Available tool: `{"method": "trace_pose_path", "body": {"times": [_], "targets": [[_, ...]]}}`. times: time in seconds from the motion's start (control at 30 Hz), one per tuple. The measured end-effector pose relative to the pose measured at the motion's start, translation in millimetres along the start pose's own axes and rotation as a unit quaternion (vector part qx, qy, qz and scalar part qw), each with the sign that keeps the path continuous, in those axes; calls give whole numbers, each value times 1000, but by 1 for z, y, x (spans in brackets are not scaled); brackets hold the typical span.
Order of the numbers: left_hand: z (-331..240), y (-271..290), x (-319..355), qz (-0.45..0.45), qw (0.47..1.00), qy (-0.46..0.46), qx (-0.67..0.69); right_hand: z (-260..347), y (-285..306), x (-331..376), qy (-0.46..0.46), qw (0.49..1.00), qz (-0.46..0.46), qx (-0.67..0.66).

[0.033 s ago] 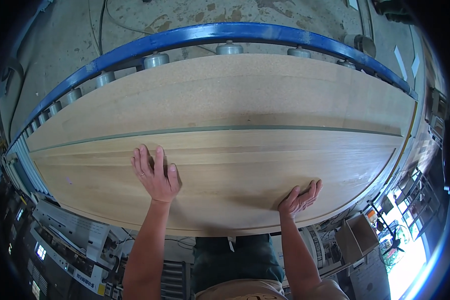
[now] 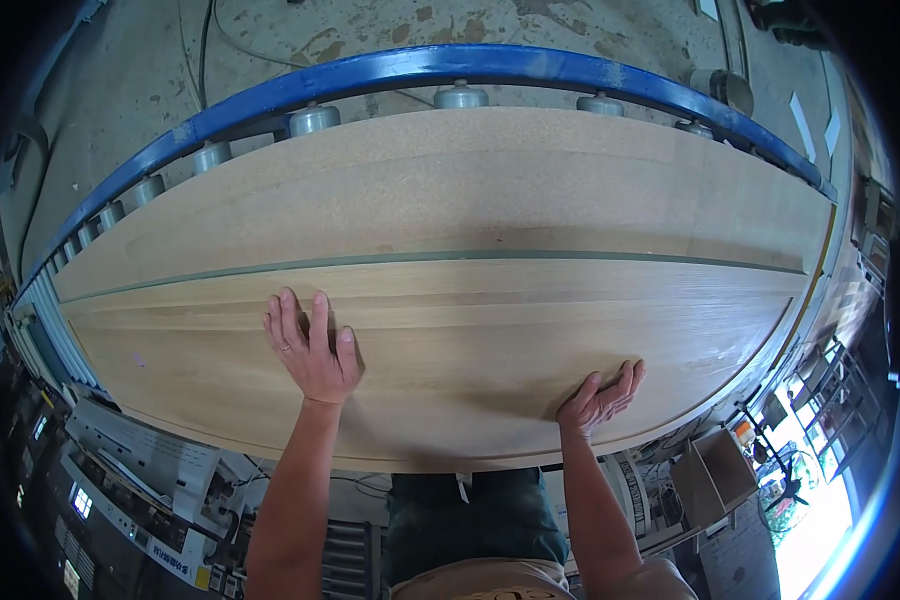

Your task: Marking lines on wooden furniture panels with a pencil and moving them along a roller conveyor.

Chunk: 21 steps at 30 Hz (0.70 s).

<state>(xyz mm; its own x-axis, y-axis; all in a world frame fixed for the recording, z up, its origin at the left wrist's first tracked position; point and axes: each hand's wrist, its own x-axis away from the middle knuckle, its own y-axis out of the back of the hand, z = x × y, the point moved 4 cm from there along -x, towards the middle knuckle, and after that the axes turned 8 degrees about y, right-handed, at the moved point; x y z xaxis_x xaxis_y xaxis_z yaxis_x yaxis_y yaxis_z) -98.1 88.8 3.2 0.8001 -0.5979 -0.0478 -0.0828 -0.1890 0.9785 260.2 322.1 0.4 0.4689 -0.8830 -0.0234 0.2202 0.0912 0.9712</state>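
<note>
A long wood-grain panel [image 2: 450, 330] lies flat across the view in front of me, its near edge curved by the lens. My left hand [image 2: 315, 355] rests on its left-middle part, palm down with the fingers spread toward the far side. Near the right part of the front edge, my right hand [image 2: 602, 397] touches the same panel on its side, fingers stretched out and thumb apart. Neither hand grips anything. Beyond the panel lies a plain tan board [image 2: 470, 180], and a grey-green strip [image 2: 530, 255] runs along the line between the two.
A blue rail [image 2: 450, 60] with metal rollers [image 2: 315, 119] borders the far side. Machinery with a grey-white housing [image 2: 150, 490] stands at the lower left. An open cardboard box [image 2: 713, 477] and a fan [image 2: 788, 488] are at the lower right. Cables lie on the concrete floor [image 2: 370, 30].
</note>
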Motion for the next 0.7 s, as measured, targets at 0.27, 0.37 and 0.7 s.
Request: {"method": "trace_pose_path", "body": {"times": [0.27,0.37,0.7], "targets": [[3,7,1,-3,1000,2,-14,5,1,7,-12,1000,-13,-7],[-14,-6,0,-4,1000,-7,0,-29,-8,17,-12,998,-54,-8],[-14,15,9,-67,996,-50,-36,-4,14,6,-21,998,-50,-31]]}}
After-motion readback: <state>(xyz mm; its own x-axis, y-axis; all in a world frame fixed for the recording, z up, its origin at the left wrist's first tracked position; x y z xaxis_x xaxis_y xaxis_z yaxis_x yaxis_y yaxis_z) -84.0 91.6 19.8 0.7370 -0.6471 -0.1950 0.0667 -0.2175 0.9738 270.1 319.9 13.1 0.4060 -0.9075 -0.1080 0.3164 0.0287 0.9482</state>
